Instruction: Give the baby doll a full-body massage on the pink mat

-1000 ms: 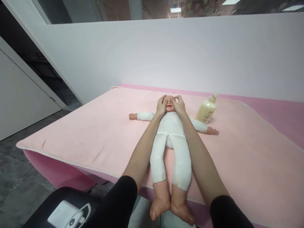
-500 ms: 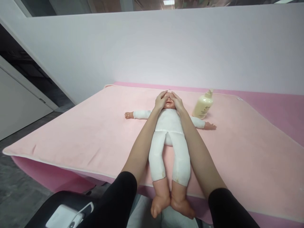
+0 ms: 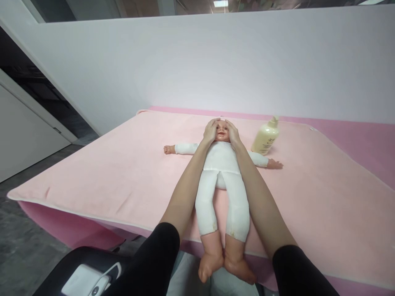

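Observation:
A baby doll [image 3: 221,158] with a white cloth body lies on its back, its head away from me and its feet over the front edge. Flat along one side of its head rests my left hand [image 3: 211,130], fingers extended toward the top of the forehead. My right hand [image 3: 233,132] lies the same way on the other side, also open. Between the palms the doll's eyes, nose and mouth show. The doll's arms stretch out sideways, and my forearms pass over them. The sides of its head are hidden under my hands.
A pale yellow pump bottle [image 3: 265,137] stands right of the doll, close to its arm. A pink blanket [image 3: 117,164] covers the table, with a white wall [image 3: 197,61] behind. At lower left, a white device [image 3: 83,280] lies on a black surface.
My hands have slid outward from the doll's forehead and eyes to the sides of its head. The eyes, covered before, now show. The doll and bottle stay in place.

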`<action>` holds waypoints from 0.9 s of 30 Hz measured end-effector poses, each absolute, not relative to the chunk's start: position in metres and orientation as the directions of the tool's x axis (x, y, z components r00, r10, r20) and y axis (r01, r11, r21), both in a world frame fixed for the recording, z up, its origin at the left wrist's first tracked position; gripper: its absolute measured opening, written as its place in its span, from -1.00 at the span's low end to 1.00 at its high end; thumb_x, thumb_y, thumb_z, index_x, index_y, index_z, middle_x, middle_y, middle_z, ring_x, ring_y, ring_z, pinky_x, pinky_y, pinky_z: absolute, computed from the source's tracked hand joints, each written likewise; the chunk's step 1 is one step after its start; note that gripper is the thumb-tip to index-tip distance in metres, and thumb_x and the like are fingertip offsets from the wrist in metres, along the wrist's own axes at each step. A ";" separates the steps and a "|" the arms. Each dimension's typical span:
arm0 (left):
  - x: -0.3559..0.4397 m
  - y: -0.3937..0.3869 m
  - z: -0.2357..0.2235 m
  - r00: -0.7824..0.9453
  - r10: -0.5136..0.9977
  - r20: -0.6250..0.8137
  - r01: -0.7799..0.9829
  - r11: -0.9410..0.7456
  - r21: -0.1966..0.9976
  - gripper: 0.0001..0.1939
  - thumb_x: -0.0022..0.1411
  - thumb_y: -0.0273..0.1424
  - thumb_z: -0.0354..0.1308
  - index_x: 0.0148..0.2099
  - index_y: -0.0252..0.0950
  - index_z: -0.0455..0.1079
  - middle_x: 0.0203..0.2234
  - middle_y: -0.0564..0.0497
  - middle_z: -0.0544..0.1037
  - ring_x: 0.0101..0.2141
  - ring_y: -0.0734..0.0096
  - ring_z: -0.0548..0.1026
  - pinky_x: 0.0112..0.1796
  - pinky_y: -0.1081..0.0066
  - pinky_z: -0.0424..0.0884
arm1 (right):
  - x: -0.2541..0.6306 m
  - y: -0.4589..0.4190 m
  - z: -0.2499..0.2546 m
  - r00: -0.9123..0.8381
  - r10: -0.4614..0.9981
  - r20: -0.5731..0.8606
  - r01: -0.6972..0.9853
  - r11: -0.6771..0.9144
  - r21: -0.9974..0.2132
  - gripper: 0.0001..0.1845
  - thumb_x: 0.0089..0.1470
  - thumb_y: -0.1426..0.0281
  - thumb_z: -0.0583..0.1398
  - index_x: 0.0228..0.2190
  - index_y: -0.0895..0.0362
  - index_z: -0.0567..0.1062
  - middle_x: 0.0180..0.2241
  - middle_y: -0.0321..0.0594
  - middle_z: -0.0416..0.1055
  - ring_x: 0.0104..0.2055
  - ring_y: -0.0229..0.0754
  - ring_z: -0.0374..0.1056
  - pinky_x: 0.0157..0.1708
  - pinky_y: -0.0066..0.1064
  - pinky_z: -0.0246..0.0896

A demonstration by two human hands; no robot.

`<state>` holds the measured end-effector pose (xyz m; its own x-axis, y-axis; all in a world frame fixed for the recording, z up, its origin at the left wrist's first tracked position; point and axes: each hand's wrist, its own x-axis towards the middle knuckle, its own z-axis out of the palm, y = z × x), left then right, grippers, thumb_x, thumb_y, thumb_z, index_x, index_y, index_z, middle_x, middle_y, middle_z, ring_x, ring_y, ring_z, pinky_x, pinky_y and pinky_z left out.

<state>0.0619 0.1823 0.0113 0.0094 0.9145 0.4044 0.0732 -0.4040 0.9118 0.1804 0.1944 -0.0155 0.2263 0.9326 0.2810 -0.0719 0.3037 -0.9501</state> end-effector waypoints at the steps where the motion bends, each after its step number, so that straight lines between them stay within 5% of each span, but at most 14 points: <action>1: 0.061 0.182 0.010 0.016 0.906 0.424 0.094 -0.423 0.901 -0.66 0.20 -0.47 -0.02 -0.01 -0.36 0.43 0.04 -0.10 0.47 0.08 0.33 0.38 0.14 0.41 0.23 | 0.181 0.193 -0.016 0.218 0.927 0.304 -0.049 0.322 -0.946 -0.46 0.01 0.14 0.21 0.01 0.11 0.45 0.12 -0.20 0.33 0.21 -0.13 0.20 0.28 -0.22 -0.01; 4: 0.060 0.183 0.008 0.021 0.901 0.433 0.097 -0.433 0.896 -0.66 0.16 -0.46 0.06 0.00 -0.33 0.43 0.04 -0.07 0.47 0.07 0.33 0.39 0.13 0.40 0.25 | 0.182 0.189 -0.014 0.197 0.928 0.318 -0.037 0.331 -0.943 -0.39 -0.06 0.14 0.27 0.03 0.11 0.43 0.13 -0.18 0.32 0.21 -0.14 0.21 0.26 -0.25 0.04; 12: 0.062 0.184 0.010 -0.029 0.913 0.408 0.090 -0.404 0.910 -0.58 0.18 -0.58 -0.15 -0.05 -0.35 0.47 0.00 -0.05 0.50 0.07 0.38 0.40 0.12 0.42 0.25 | 0.179 0.188 -0.008 0.246 0.932 0.265 -0.028 0.280 -0.960 -0.55 0.07 0.28 0.13 -0.01 0.18 0.47 0.12 -0.17 0.34 0.20 -0.16 0.21 0.28 -0.28 0.01; 17: 0.061 0.180 0.009 0.015 0.877 0.480 0.131 -0.478 0.869 -0.68 0.20 -0.45 0.02 -0.02 -0.33 0.45 0.02 -0.08 0.48 0.07 0.34 0.39 0.14 0.40 0.24 | 0.180 0.184 -0.011 0.230 0.920 0.317 -0.031 0.333 -0.943 -0.48 -0.01 0.23 0.23 0.00 0.13 0.45 0.10 -0.19 0.36 0.19 -0.17 0.23 0.25 -0.27 0.06; 23: 0.061 0.182 0.008 -0.047 0.892 0.449 0.095 -0.443 0.891 -0.60 0.21 -0.56 -0.13 -0.07 -0.31 0.49 0.00 -0.03 0.51 0.07 0.39 0.40 0.15 0.41 0.24 | 0.179 0.180 -0.005 0.213 0.949 0.232 -0.121 0.261 -0.958 -0.50 0.04 0.33 0.20 0.03 0.20 0.43 0.13 -0.15 0.33 0.17 -0.18 0.27 0.23 -0.31 0.11; 27: 0.061 0.181 0.007 -0.024 0.884 0.466 0.074 -0.463 0.883 -0.70 0.23 -0.44 0.02 -0.05 -0.31 0.48 0.00 -0.06 0.51 0.06 0.34 0.41 0.14 0.38 0.25 | 0.178 0.176 -0.003 0.228 0.934 0.274 -0.090 0.301 -0.949 -0.44 0.00 0.28 0.25 0.04 0.23 0.43 0.14 -0.12 0.32 0.19 -0.15 0.24 0.24 -0.31 0.09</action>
